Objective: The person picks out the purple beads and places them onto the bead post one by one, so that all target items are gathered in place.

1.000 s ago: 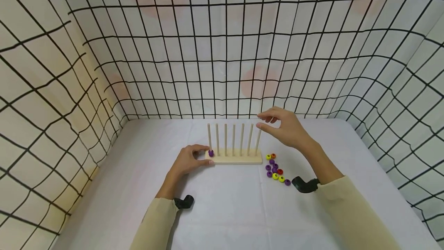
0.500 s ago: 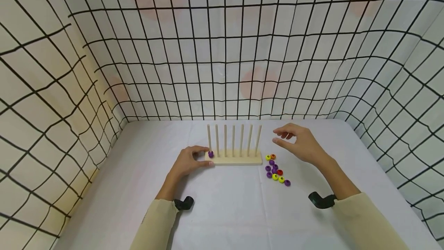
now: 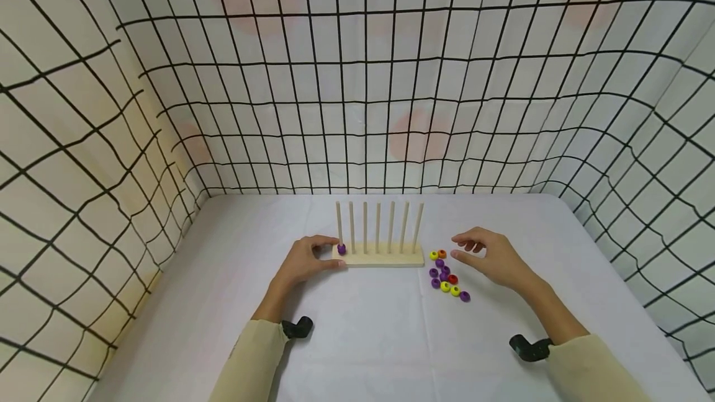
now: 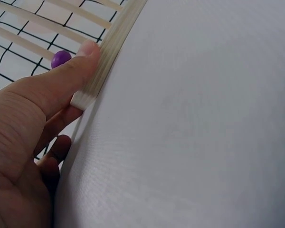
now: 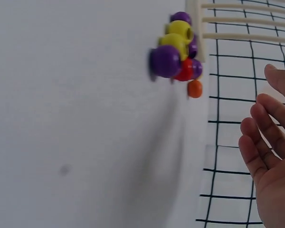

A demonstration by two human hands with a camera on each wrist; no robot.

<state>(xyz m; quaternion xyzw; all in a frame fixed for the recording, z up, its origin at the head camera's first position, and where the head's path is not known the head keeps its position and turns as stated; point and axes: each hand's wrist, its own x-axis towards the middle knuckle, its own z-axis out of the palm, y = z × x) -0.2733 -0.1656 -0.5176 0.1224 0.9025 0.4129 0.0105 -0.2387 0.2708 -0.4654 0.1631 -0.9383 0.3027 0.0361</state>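
Observation:
A pale wooden peg rack [image 3: 385, 259] with several upright dowels stands on the white table. One purple bead [image 3: 342, 249] sits at the foot of its leftmost dowel. My left hand [image 3: 301, 260] grips the rack's left end between thumb and fingers; in the left wrist view the thumb [image 4: 80, 64] lies along the base's front edge. My right hand [image 3: 494, 257] hovers right of the loose beads, its fingers relaxed and holding nothing. Those beads are purple [image 3: 465, 296], yellow [image 3: 445, 286], red [image 3: 453, 279] and orange [image 3: 442, 254], scattered beside the rack's right end.
Black grid netting [image 3: 365, 110] over white cloth rises behind the table and along both sides. The white cloth-covered table [image 3: 368, 334] stretches in front of the rack. A black wrist mount [image 3: 530, 348] juts inward from the right sleeve, another [image 3: 298, 327] from the left.
My right hand has come away from the top of the rightmost dowel, moving right and down towards the loose beads. My left hand keeps its grip on the rack.

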